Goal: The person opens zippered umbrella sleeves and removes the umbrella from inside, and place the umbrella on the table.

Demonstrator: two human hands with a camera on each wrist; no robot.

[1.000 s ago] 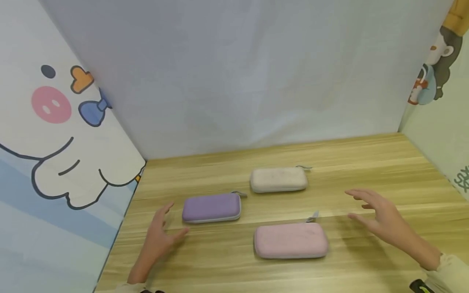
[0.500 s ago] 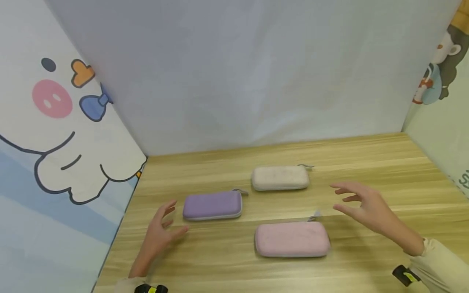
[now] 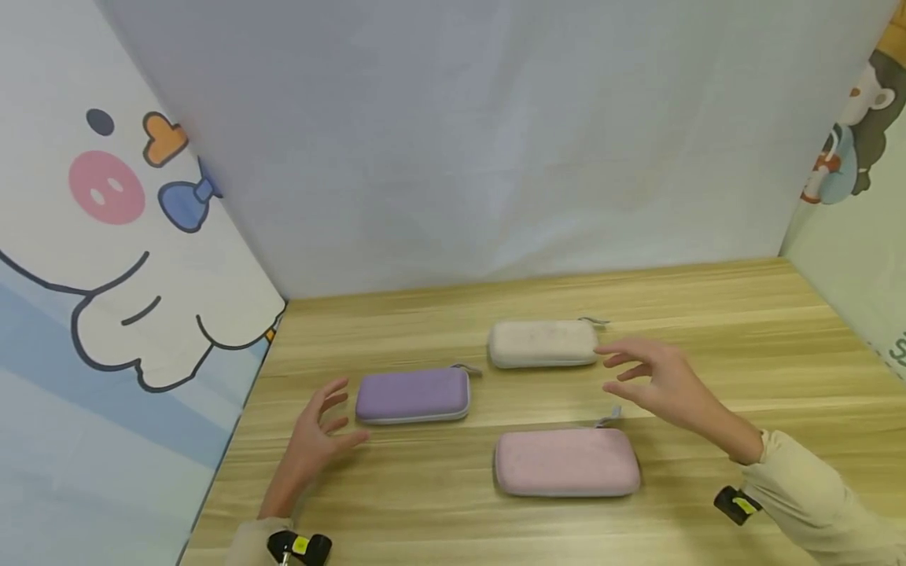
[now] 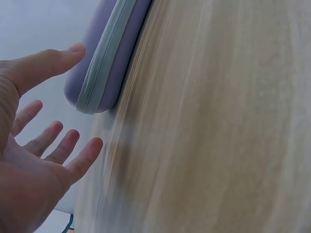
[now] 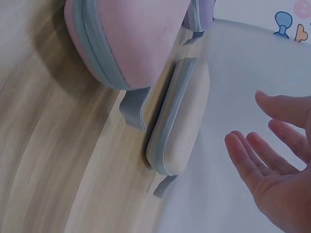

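Three zippered cases lie flat on the wooden table. The purple case (image 3: 413,395) is on the left, the cream case (image 3: 543,343) farther back, and the pink case (image 3: 567,462) nearest the front. My left hand (image 3: 311,437) hovers just left of the purple case, fingers spread and thumb apart; in the left wrist view the thumb overlaps the purple case's end (image 4: 97,87). My right hand (image 3: 658,381) is by the right end of the cream case, fingers loosely bent and holding nothing. The right wrist view has the cream case (image 5: 187,116) beside the fingers.
Each case has a grey pull loop at its right end, such as the pink one's loop (image 3: 610,417). A pale cloth wall (image 3: 524,149) rises behind the table (image 3: 425,511). Printed panels stand on the left (image 3: 191,291) and right (image 3: 849,259).
My right hand has moved left, from beyond the cases to the cream case's right end. My left hand has barely shifted. The cases stay in place while the head view drifts slightly.
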